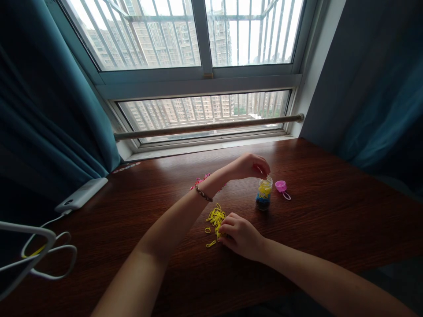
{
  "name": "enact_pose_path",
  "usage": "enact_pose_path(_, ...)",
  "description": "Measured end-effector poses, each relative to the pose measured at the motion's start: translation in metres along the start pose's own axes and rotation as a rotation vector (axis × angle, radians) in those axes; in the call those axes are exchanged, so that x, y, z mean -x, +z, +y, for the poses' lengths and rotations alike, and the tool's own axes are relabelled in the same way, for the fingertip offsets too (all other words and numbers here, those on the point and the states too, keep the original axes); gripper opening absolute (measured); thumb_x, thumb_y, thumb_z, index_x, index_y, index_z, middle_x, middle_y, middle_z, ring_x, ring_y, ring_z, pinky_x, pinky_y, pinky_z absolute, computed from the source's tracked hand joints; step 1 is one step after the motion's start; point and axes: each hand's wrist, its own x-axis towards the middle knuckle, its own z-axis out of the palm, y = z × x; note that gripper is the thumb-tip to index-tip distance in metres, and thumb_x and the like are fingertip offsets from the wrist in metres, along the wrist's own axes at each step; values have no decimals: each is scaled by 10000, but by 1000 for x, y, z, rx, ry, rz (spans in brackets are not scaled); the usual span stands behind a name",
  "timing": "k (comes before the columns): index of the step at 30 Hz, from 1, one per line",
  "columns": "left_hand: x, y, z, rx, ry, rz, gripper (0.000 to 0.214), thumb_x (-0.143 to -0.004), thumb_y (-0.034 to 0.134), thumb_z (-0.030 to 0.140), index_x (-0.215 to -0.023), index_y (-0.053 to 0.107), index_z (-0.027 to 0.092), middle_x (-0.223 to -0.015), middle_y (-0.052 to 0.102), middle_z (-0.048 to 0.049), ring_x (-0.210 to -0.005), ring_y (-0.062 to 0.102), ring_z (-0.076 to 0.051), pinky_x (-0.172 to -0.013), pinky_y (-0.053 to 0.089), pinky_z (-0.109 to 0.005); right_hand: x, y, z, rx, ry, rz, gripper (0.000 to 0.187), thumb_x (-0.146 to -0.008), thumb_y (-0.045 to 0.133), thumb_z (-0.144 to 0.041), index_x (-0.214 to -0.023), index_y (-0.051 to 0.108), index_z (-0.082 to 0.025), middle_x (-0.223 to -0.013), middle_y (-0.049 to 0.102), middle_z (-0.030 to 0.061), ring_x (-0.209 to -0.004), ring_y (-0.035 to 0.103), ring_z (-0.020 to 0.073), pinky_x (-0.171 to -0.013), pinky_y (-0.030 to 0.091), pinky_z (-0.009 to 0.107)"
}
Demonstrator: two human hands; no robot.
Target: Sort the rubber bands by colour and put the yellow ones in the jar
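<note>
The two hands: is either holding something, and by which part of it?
Cannot be told. The left hand is at the mouth of the jar, the right hand at the yellow bands; any grip is unclear.

Tabletop (317, 229) looked wood-grained, smooth, glossy. Jar (263, 196) was clear and shiny, glass or plastic unclear. Pink cap (280, 186) looked like smooth plastic, yellow bands (216, 216) rubbery, white device (82, 195) smooth plastic. Blue curtain (74, 101) was low-sheen cloth.

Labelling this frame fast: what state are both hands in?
Left hand: curled at the open jar; hold can't be told.
Right hand: curled at the yellow bands; hold can't be told.
</note>
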Motion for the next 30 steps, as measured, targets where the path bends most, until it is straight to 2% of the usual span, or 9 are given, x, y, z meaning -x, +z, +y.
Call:
enact_pose_path(4, 2, 1, -4, 128, 9, 49, 144, -702, 648, 182, -797, 639, 74, -912, 617, -104, -773, 623, -135, -725, 521, -263, -1, 0, 0, 2, -6, 2, 111, -838, 501, -248, -799, 583, -183, -818, 581, 32, -852, 488, 156, -774, 409, 258)
enact_pose_path(9, 25, 2, -16, 200, -59, 303, 210, -668, 697, 257, -766, 638, 81, -771, 647, -80, -716, 624, -143, -677, 524, -257, 0, 1, 2, 18, 16, 16, 80, -825, 517, -215, -829, 595, -194, -869, 586, 34, -877, 489, 158, -792, 411, 255)
enact_pose_path(11, 46, 4, -21, 225, -137, 366, 225, -707, 667, 282, -800, 635, 80, -688, 644, -68, -658, 619, -134, -627, 517, -242, 2, 2, 2, 34, 103, 56, 80, -788, 569, -214, -861, 596, -194, -914, 580, 41, -904, 489, 169, -810, 410, 262)
enact_pose_path(15, 105, 16, -27, 178, -231, 486, 182, -718, 660, 272, -761, 629, 99, -685, 643, -53, -596, 594, -118, -588, 504, -239, 4, 1, 4, 32, 337, 125, 225, -706, 662, -254, -902, 583, -178, -925, 558, 51, -840, 516, 169, -756, 429, 258)
enact_pose_path(19, 161, 34, -30, -9, -329, 547, 136, -739, 636, 256, -760, 638, 122, -698, 648, -50, -618, 595, -137, -579, 503, -247, 1, 1, 7, -10, 356, 72, 122, -740, 610, -225, -853, 587, -187, -809, 558, 16, -707, 526, 131, -652, 415, 223)
enact_pose_path(22, 188, 46, -36, -71, -426, 633, 142, -763, 605, 263, -778, 633, 125, -707, 652, -49, -639, 606, -147, -584, 502, -240, -3, 3, 8, -23, 342, 58, 31, -743, 574, -168, -771, 584, -177, -752, 564, 5, -671, 525, 115, -633, 396, 209)
enact_pose_path(25, 200, 55, -45, -97, -496, 704, 160, -765, 594, 280, -785, 627, 125, -721, 651, -46, -650, 606, -143, -594, 500, -232, -6, 4, 8, -28, 334, 51, 59, -719, 562, -119, -689, 577, -168, -695, 567, -1, -636, 518, 108, -607, 380, 205)
enact_pose_path(30, 201, 58, -50, -20, -514, 692, 162, -769, 576, 287, -800, 619, 134, -748, 647, -38, -684, 617, -150, -634, 511, -245, -14, -7, 11, -82, 333, 95, 72, -694, 571, -98, -681, 603, -161, -671, 596, 1, -611, 524, 110, -584, 384, 208)
